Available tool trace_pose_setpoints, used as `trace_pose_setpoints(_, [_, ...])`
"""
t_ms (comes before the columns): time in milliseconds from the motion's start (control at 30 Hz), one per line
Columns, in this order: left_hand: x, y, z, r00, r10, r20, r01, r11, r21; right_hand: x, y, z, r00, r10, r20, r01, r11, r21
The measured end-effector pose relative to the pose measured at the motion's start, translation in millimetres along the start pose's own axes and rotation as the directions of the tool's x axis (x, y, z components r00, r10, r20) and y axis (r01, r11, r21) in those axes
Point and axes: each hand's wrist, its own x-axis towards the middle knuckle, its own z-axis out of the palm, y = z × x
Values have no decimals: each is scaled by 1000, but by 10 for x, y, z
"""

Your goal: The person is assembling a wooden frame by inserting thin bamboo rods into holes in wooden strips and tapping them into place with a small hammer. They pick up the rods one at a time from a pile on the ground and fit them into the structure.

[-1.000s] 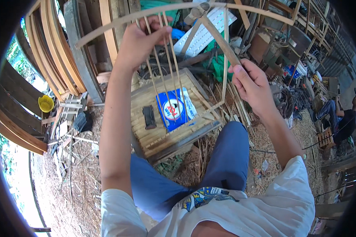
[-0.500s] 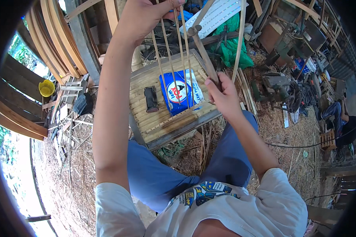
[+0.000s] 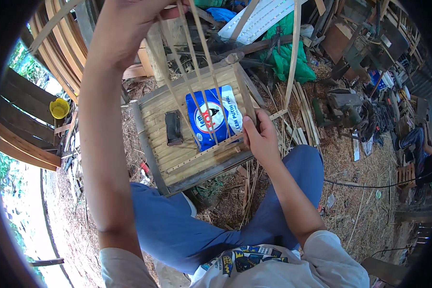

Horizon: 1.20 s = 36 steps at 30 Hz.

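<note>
At the upper edge, my left hand (image 3: 127, 31) is closed around the tops of several thin wooden rods (image 3: 211, 69); its fingertips are partly cut off by the view. The rods slant down to a narrow strip with holes (image 3: 201, 154), which lies across a slatted bamboo table (image 3: 153, 120). My right hand (image 3: 262, 137) grips the handle of a hammer (image 3: 245, 91), its head pointing away from me. Behind the rods lies a blue and white packet (image 3: 199, 101). A dark rectangular block (image 3: 173, 128) sits to its left.
Long wooden strips (image 3: 305, 113) lie right of the table, near a green plastic bag (image 3: 283, 57). Dark machinery (image 3: 345, 105) stands farther right. A yellow container (image 3: 59, 109) is at the left. Shavings cover the floor (image 3: 350, 201).
My left hand has shifted left, tilting the rods with it. The hammer has come down a little nearer to me, still in my right hand. The whole view has shifted slightly.
</note>
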Motion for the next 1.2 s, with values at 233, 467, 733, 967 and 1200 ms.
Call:
trace_pose_setpoints(233, [183,-270,-90,978,195,72,-201,977,74,-41,-237,-205,971,-235,-33,226,958,-174])
trace_pose_setpoints(467, [49,-185,38,983,177,47,-160,953,-256,-173,-923,-141,972,-233,31,235,951,-199])
trace_pose_setpoints(733, [69,-250,94,991,133,35,-111,926,-362,-340,-2252,-51,910,-377,173,414,845,-339])
trace_pose_setpoints(967, [-9,-203,97,991,114,76,-64,875,-481,-401,-3241,226,888,-391,243,460,723,-515])
trace_pose_setpoints(1200, [-67,-127,111,985,144,95,-91,901,-424,-32,-2721,226,895,-411,173,446,832,-331])
